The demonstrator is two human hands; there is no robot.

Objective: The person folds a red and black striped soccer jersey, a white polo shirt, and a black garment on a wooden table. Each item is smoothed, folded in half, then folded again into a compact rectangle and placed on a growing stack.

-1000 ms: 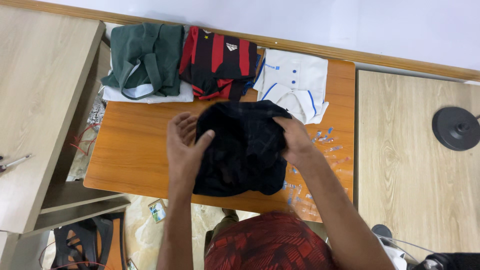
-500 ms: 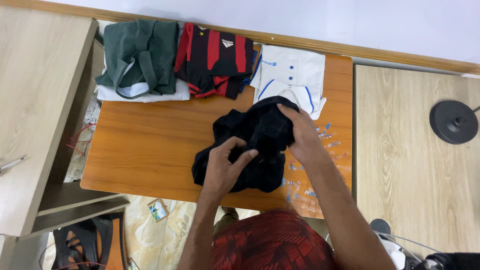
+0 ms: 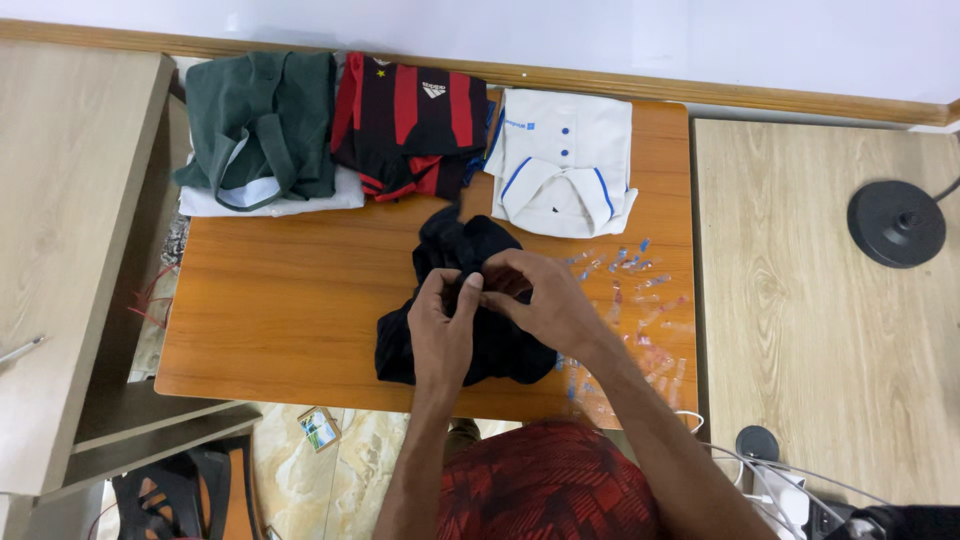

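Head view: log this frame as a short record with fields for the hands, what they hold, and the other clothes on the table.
left hand: left hand pinching the black garment with fingers closed
right hand: right hand gripping the same garment, close beside the left
garment state: crumpled, lying on the orange table near its front edge
back row, from the left: green garment on a white one, red and black striped shirt, white polo shirt, all folded
side item: black round base on the pale surface
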